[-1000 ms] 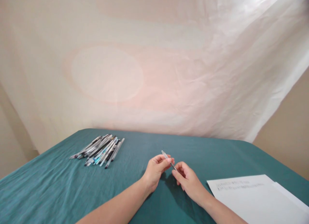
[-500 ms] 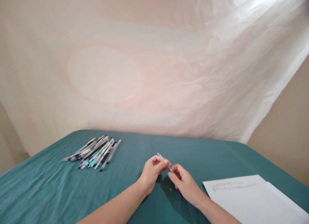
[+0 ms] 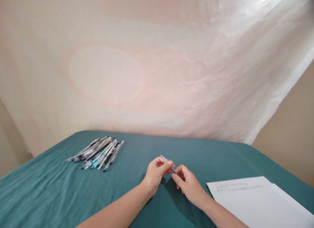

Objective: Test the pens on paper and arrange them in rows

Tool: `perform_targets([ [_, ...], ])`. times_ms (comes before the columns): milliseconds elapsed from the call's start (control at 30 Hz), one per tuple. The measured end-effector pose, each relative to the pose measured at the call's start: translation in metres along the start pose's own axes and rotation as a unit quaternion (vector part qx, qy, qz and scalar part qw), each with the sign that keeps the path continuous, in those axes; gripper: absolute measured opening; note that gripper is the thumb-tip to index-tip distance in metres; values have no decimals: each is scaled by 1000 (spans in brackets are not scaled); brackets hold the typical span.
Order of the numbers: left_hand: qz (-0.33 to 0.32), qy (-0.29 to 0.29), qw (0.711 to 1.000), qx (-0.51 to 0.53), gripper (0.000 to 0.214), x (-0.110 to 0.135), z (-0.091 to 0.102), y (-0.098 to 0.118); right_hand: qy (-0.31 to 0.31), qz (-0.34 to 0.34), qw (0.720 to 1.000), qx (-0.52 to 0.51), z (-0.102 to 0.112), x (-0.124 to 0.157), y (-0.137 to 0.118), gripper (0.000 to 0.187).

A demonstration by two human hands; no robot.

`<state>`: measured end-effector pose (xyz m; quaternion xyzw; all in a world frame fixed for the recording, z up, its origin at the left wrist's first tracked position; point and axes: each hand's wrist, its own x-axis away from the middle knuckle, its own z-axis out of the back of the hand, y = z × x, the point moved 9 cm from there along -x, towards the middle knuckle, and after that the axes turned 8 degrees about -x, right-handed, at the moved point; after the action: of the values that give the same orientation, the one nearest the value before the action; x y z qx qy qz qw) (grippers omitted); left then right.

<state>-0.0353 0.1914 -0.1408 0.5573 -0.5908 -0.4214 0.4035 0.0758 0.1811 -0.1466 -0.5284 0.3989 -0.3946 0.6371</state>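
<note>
With both hands low over the teal cloth (image 3: 61, 192), I see my left hand (image 3: 157, 174) pinching a pen (image 3: 167, 163). My right hand (image 3: 188, 185) pinches its lower end; the pen pile (image 3: 98, 153) lies well apart.

On my feed a teal cloth (image 3: 61, 195) covers the table. At about ten o'clock on it lies a loose pile of pens (image 3: 98, 154), packed side by side with their ends toward eight and two o'clock, some clear-barrelled, some dark or blue. At four o'clock a white sheet of paper (image 3: 250, 201) lies flat, with what I take to be a line or two of print near its far edge, too blurred to read, and a second sheet (image 3: 291, 198) shows from under its right side. Behind the table hangs a wrinkled pale backdrop sheet (image 3: 157, 74), with bare beige wall (image 3: 291, 149) showing at three o'clock.
</note>
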Motion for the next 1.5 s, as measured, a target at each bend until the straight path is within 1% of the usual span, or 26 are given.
perform_targets([
  [233,4,6,1000,23,26,-6,9,2,-20,21,999,16,-2,-2,-8,29],
  [433,5,49,997,53,28,-16,26,3,-16,20,999,32,-3,-3,-8,33],
  [633,-12,96,992,84,28,-23,43,8,-13,21,999,45,-1,-2,-7,34],
  [767,-8,110,990,91,24,-24,49,6,-9,13,1000,27,-1,-2,-5,35],
  [833,7,97,991,91,23,-22,45,2,-5,2,1000,3,0,-2,-3,35],
  [1000,55,-3,995,82,26,-13,13,-12,7,-3,999,-32,3,-3,1,35],
  [1067,59,-22,995,77,25,-10,6,-15,6,1,999,-31,3,-3,1,35],
  [1133,57,-25,995,78,26,-8,4,-16,1,2,1000,-29,2,-2,0,33],
  [1300,47,-19,995,85,28,-9,7,-13,-13,-4,1000,-19,-2,-1,-3,29],
  [1500,33,-4,995,89,25,-10,8,-6,-17,-6,1000,-8,-2,-2,0,30],
])
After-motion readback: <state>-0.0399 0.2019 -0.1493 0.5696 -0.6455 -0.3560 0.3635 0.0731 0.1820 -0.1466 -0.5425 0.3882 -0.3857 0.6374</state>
